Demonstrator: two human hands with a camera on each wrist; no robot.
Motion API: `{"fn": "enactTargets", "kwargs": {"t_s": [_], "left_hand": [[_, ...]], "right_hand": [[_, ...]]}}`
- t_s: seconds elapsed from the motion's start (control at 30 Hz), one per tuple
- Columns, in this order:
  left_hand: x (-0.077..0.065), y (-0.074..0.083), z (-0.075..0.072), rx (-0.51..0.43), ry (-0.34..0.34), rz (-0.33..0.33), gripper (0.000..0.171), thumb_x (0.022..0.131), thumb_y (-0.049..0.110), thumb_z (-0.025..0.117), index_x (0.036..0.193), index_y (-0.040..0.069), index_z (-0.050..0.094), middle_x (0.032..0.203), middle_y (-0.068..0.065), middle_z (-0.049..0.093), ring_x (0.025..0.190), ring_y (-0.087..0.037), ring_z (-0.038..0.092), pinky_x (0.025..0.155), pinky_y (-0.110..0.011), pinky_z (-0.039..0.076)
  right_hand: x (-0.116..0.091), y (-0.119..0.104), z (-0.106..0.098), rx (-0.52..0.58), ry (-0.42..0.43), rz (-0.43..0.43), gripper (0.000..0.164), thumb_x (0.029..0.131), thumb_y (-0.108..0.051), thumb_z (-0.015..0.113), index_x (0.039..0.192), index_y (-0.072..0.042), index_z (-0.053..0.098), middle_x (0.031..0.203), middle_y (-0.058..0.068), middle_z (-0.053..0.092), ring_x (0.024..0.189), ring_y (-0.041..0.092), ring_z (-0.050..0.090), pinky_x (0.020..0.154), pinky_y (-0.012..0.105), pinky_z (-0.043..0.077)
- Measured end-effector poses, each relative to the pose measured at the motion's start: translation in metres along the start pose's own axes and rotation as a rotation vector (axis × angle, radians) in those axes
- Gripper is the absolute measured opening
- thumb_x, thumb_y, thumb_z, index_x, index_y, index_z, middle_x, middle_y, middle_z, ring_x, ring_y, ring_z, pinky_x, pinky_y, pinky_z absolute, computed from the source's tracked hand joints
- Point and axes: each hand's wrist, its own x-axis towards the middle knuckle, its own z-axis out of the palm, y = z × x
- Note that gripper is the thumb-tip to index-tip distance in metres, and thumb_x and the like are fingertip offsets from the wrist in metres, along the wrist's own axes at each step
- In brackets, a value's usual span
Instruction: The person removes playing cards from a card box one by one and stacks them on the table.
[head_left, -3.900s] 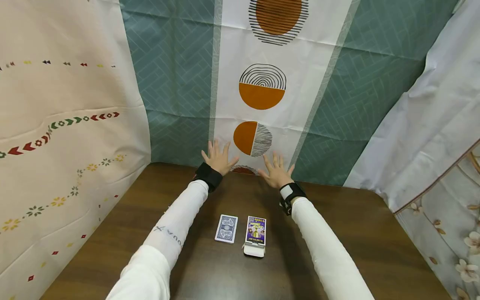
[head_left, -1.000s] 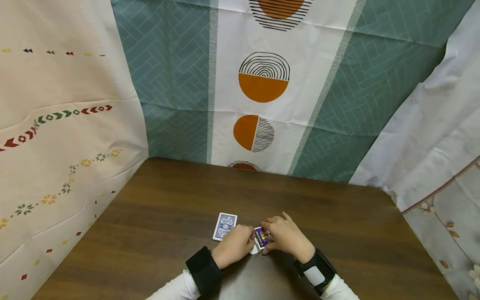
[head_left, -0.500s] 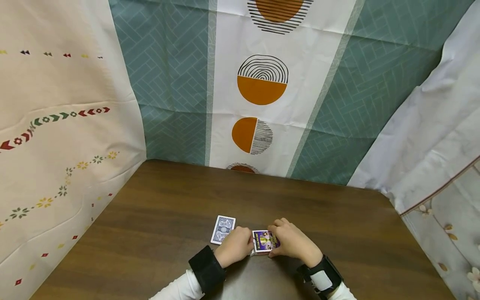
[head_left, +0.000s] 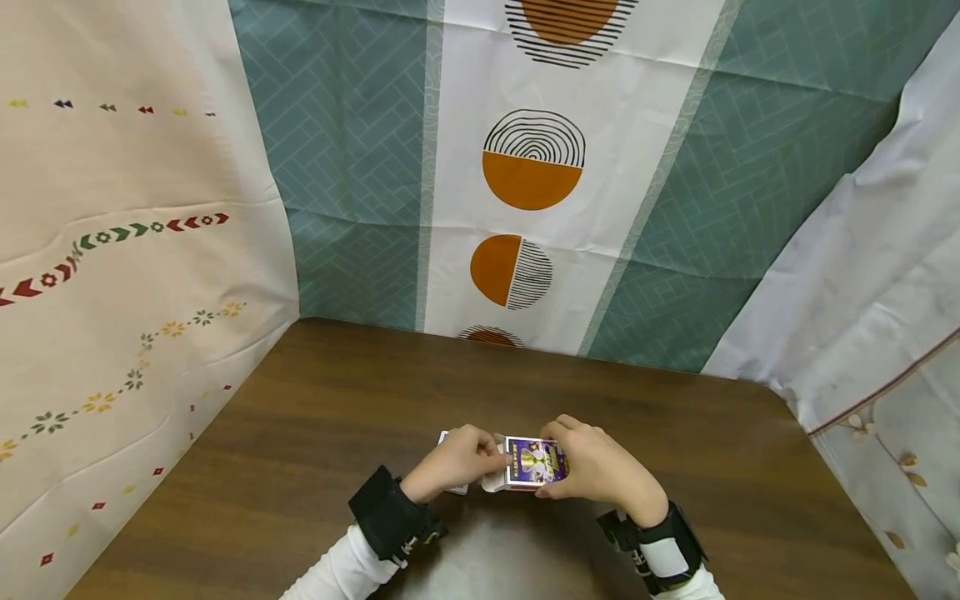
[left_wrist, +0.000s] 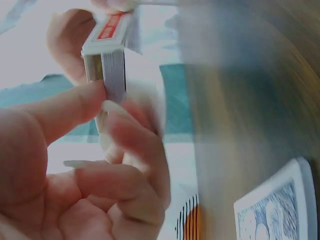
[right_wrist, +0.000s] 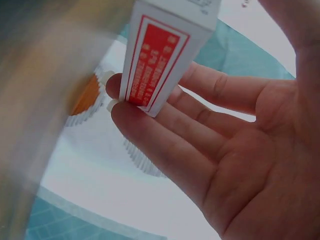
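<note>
My right hand (head_left: 600, 467) grips a small purple playing-card box (head_left: 528, 461) with a gold trophy picture, thumb on the near side and fingers on the far side. Its open end faces left, with a white flap (head_left: 492, 482) hanging out. In the left wrist view, a stack of playing cards (left_wrist: 114, 72) shows inside the opening. My left hand (head_left: 454, 461) is at that end, its thumb and index finger pinching at the cards' edge. A blue-backed deck (left_wrist: 275, 215) lies on the table below, mostly covered by the left hand in the head view.
The brown wooden table (head_left: 360, 392) reaches back to a teal and white hanging cloth (head_left: 360, 167). A cream patterned cloth (head_left: 150, 267) hangs at the left and a white curtain (head_left: 847, 275) at the right.
Both hands came down from reaching far over the table to the box. The box was picked up, turned sideways and then lifted. The left fingers moved from its end to the opening.
</note>
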Motion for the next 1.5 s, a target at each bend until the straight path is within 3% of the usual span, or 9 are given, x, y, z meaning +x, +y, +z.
{"fn": "enactTargets", "kwargs": {"t_s": [0.17,0.3,0.57,0.77,0.9,1.0,1.17,1.5], "left_hand": [[0.0,0.009,-0.009,-0.174,-0.052,-0.048,0.024,0.09,0.018,0.065,0.078,-0.003,0.068,0.059,0.002,0.054,0.055,-0.01,0.049,0.054,-0.024,0.041],[0.0,0.013,-0.012,-0.198,-0.058,-0.038,0.024,0.09,0.016,0.065,0.08,-0.005,0.068,0.062,0.001,0.056,0.056,-0.01,0.051,0.057,-0.027,0.045],[0.001,0.012,-0.017,-0.298,-0.136,-0.037,0.021,0.093,0.013,0.061,0.086,-0.007,0.064,0.065,0.001,0.056,0.059,-0.011,0.051,0.058,-0.025,0.042],[-0.001,0.011,-0.021,-0.337,-0.141,-0.078,0.019,0.094,0.012,0.058,0.094,-0.006,0.064,0.068,-0.001,0.063,0.059,-0.007,0.06,0.056,-0.021,0.04],[-0.003,0.01,-0.025,-0.412,-0.149,-0.113,0.016,0.096,0.008,0.054,0.096,-0.007,0.06,0.072,-0.007,0.068,0.061,-0.01,0.067,0.057,-0.019,0.046],[-0.005,0.01,-0.03,-0.451,-0.137,-0.114,0.014,0.096,0.005,0.053,0.099,-0.008,0.057,0.076,-0.011,0.069,0.064,-0.011,0.069,0.058,-0.018,0.049],[-0.008,0.007,-0.046,-0.406,-0.091,-0.074,0.018,0.093,0.003,0.058,0.106,-0.009,0.056,0.084,-0.015,0.071,0.067,-0.014,0.068,0.067,-0.023,0.053],[-0.007,-0.016,-0.086,-0.369,0.05,-0.075,0.032,0.093,0.012,0.063,0.117,-0.008,0.062,0.08,-0.002,0.062,0.07,-0.014,0.057,0.068,-0.023,0.051]], "right_hand": [[-0.001,-0.004,-0.01,0.019,0.028,0.001,0.058,0.065,-0.038,0.087,0.108,-0.01,0.061,0.099,-0.004,0.057,0.072,0.005,0.05,0.064,0.02,0.044],[-0.001,-0.007,-0.015,0.014,0.04,0.004,0.059,0.064,-0.038,0.088,0.108,-0.009,0.061,0.099,-0.003,0.058,0.072,0.005,0.051,0.064,0.021,0.044],[-0.004,-0.007,-0.019,0.036,0.027,0.014,0.056,0.066,-0.039,0.086,0.107,-0.009,0.061,0.098,-0.003,0.058,0.073,0.005,0.051,0.063,0.02,0.044],[-0.003,-0.005,-0.018,0.031,0.022,0.023,0.058,0.065,-0.04,0.087,0.107,-0.009,0.062,0.097,-0.003,0.059,0.073,0.005,0.051,0.064,0.02,0.044],[-0.003,-0.002,-0.019,0.027,0.024,0.056,0.058,0.065,-0.04,0.087,0.108,-0.008,0.062,0.097,-0.003,0.059,0.074,0.006,0.051,0.064,0.02,0.044],[-0.004,0.001,-0.02,0.021,0.036,0.075,0.058,0.066,-0.04,0.086,0.108,-0.008,0.062,0.097,-0.003,0.059,0.075,0.006,0.051,0.065,0.021,0.044],[-0.006,0.006,-0.021,0.008,0.064,0.084,0.057,0.065,-0.039,0.087,0.107,-0.009,0.063,0.099,-0.003,0.06,0.078,0.007,0.052,0.067,0.022,0.045],[-0.009,0.017,-0.021,0.029,0.096,0.089,0.058,0.065,-0.037,0.087,0.109,-0.007,0.063,0.099,0.0,0.06,0.078,0.008,0.053,0.066,0.021,0.045]]}}
